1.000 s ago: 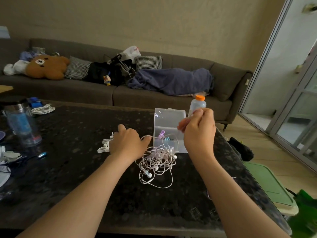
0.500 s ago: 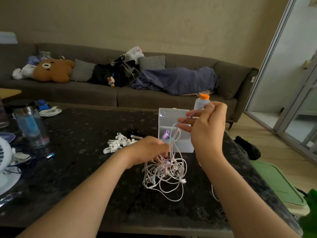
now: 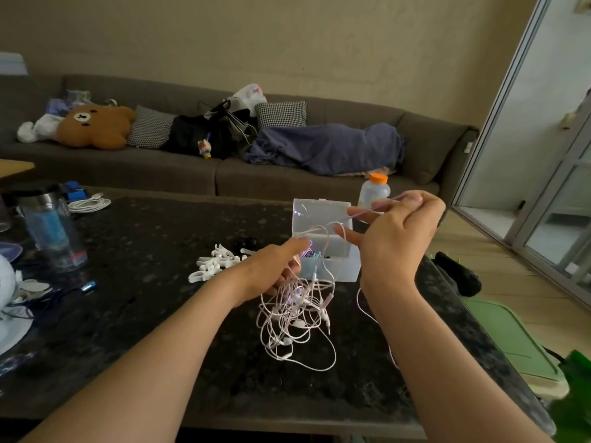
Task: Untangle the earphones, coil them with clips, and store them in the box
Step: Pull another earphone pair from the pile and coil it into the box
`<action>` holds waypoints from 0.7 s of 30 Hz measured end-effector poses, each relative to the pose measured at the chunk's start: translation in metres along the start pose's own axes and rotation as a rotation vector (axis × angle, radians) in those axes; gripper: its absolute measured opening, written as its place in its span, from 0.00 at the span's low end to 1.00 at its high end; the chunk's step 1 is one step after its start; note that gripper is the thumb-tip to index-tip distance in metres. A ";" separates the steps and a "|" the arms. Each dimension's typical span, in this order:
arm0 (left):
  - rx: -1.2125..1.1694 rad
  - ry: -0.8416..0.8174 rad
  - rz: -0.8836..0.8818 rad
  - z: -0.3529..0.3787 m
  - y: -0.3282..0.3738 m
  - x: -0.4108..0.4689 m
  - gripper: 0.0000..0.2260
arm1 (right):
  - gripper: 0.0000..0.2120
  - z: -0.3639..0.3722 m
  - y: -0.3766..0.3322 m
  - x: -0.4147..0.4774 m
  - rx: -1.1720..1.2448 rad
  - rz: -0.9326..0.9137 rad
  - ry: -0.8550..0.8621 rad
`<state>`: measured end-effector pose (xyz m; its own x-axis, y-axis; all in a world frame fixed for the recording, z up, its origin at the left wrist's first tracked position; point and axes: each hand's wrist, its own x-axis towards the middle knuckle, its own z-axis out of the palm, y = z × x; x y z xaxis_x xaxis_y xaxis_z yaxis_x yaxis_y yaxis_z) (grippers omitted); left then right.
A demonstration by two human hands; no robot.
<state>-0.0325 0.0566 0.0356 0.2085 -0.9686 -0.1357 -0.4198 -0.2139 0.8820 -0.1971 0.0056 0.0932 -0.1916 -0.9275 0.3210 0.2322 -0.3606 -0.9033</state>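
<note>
A tangle of pale pink and white earphones (image 3: 295, 318) hangs and lies on the dark stone table (image 3: 153, 346). My left hand (image 3: 271, 270) grips the top of the tangle just in front of the clear plastic box (image 3: 323, 215), whose lid stands open. My right hand (image 3: 396, 235) is raised to the right of the box and pinches one pink cord, which runs up across its fingers and back down to the tangle. A heap of white clips (image 3: 214, 263) lies left of the box.
A bottle with an orange cap (image 3: 374, 191) stands behind the box. A clear tumbler (image 3: 52, 231), a coiled white cable (image 3: 88, 204) and a small fan (image 3: 9, 302) are at the table's left. A sofa runs behind; a green bin sits at the floor, right.
My right hand has risen and drawn a cord up out of the tangle. My left hand shifted right from beside the clips onto the tangle and lifted part of it.
</note>
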 end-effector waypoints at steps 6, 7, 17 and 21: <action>-0.304 -0.079 0.039 -0.009 -0.006 0.000 0.24 | 0.11 -0.008 0.003 0.011 -0.092 -0.061 0.184; -0.286 -0.047 0.052 -0.008 -0.006 0.002 0.19 | 0.11 -0.009 0.004 0.013 -0.103 -0.072 0.204; 0.057 0.341 0.397 -0.002 -0.002 0.010 0.03 | 0.13 -0.011 0.004 0.013 -0.146 -0.103 0.161; 0.339 0.471 0.440 -0.003 -0.009 0.012 0.05 | 0.12 -0.009 0.012 0.011 -0.187 -0.062 0.069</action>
<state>-0.0239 0.0471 0.0271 0.2832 -0.8328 0.4757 -0.7871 0.0817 0.6114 -0.2049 -0.0080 0.0837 -0.2663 -0.8928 0.3632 0.0376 -0.3861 -0.9217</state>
